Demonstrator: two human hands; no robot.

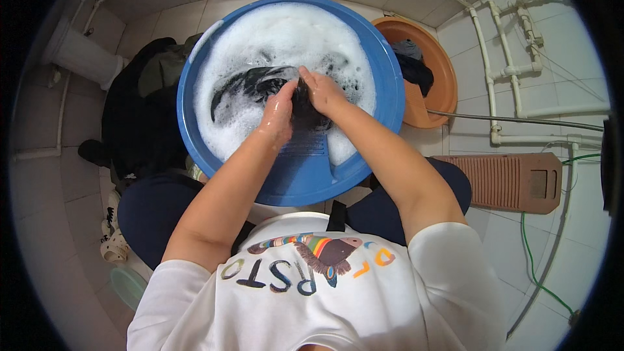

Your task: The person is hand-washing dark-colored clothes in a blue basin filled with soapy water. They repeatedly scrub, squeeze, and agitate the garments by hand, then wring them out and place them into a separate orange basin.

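Note:
A dark, wet piece of clothing (257, 83) lies bunched in white suds (286, 29) inside a large round blue basin (187, 107). My left hand (279, 116) is closed on a fold of it near the basin's middle. Close beside, my right hand (321, 93) grips the same cloth, its thumb near my left fingertips. Part of the cloth hangs between both hands over the ridged washboard slope (302, 148) built into the basin's near side. Foam hides the rest of the cloth, so its exact kind cannot be made out.
Dark clothes (143, 123) are heaped left of the basin. An orange basin (445, 71) with dark cloth stands behind right. A brown washboard (497, 183) lies at the right, near white pipes (484, 84) and a green cord (530, 257). A pale green basin (125, 287) and a clog (115, 248) are lower left.

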